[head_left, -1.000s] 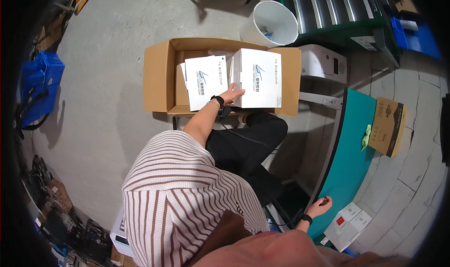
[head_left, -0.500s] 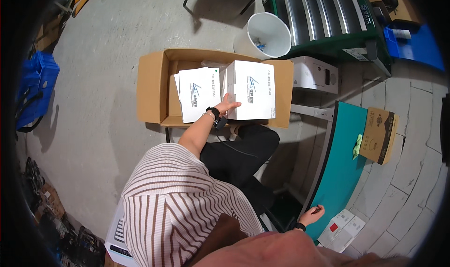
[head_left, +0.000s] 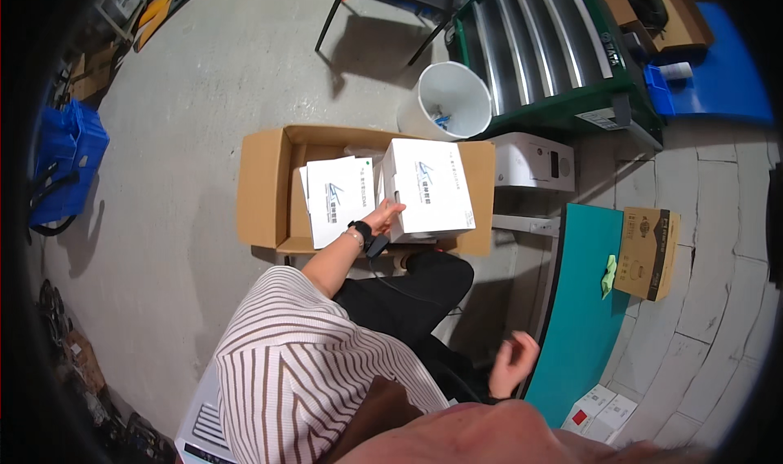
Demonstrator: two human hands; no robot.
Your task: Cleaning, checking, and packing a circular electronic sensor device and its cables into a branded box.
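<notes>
A white cardboard box (head_left: 432, 185) with a blue logo on top sits in the right part of a large open brown carton (head_left: 263, 188). My left hand (head_left: 381, 218), wearing a black watch, grips the box by its left side, near a small dark slot. To its left in the carton, more flat-topped white boxes (head_left: 341, 201) lie side by side or overlapping. My right hand (head_left: 512, 364) hovers by the near left edge of the teal tabletop (head_left: 583, 301). Its fingers are loosely curled and apart, with nothing visible in them.
Behind the carton stand a white bin (head_left: 455, 101) and a green tool cabinet (head_left: 546, 40). A white machine (head_left: 534, 162) is right of the carton. A brown box (head_left: 646, 254) and a yellow-green cloth (head_left: 608, 276) lie by the tabletop. A blue crate (head_left: 69, 162) stands far left.
The white box under my left hand has tilted, showing more of its near side. My right hand has moved left and up, off the teal tabletop. The view has shifted.
</notes>
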